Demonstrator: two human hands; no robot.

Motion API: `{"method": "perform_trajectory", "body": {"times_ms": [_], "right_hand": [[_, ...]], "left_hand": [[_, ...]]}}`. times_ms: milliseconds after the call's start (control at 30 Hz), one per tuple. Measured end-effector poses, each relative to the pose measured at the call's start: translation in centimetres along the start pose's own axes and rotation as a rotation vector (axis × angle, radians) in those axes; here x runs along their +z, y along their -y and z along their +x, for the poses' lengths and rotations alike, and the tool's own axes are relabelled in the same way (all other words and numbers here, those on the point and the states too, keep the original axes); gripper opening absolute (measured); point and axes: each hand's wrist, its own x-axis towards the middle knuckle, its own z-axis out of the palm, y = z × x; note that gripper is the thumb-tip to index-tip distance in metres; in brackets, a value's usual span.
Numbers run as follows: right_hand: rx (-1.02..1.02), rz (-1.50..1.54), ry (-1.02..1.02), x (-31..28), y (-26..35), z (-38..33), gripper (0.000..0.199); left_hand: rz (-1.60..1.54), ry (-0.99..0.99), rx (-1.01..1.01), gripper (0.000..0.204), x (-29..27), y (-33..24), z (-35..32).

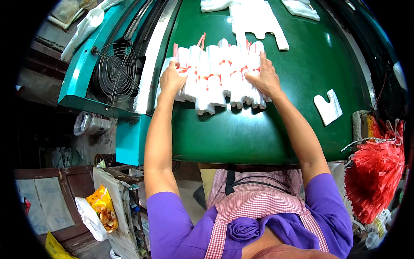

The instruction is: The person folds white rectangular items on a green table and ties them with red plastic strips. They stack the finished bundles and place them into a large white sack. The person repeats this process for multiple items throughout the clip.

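Observation:
Several white plastic bag bundles, each rolled and tied round its middle with red strip, lie side by side in a row on the green table. At the row's left end my left hand is closed against the outer bundles, its fingertips over their far part. My right hand grips the right end, thumb on the near face and fingers along the outer side. The row is held between both hands. Bundle ends stick out unevenly toward me. The undersides of the hands are hidden.
Flat white plastic bags lie at the table's far side. A white plastic offcut rests at the right. A bunch of red plastic strips hangs beyond the right edge. A fan with a wire guard sits in the teal machine frame at left.

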Motion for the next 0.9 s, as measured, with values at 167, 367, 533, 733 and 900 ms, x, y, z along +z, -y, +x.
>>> {"method": "perform_trajectory", "body": {"times_ms": [167, 367, 533, 733, 900], "right_hand": [[-0.019, -0.007, -0.029, 0.4, -0.7, 0.2, 0.103], [-0.009, 0.018, -0.021, 0.8, -1.0, 0.2, 0.105], [-0.008, 0.010, -0.016, 0.6, -1.2, 0.5, 0.105], [-0.012, 0.039, 0.028, -0.1, -0.3, 0.1, 0.104], [-0.009, -0.001, -0.009, 0.5, -1.5, 0.5, 0.104]], "left_hand": [[-0.101, -0.072, 0.052, 0.074, 0.5, -3.2, -1.1], [-0.089, 0.006, -0.058, 0.100, 1.0, -3.6, -1.4], [0.092, -0.018, 0.031, 0.084, 1.7, -4.8, -3.7], [0.091, -0.370, 0.132, 0.042, 1.3, 6.5, -1.0], [-0.062, -0.091, -0.137, 0.063, 1.2, 7.0, -1.2]]}}
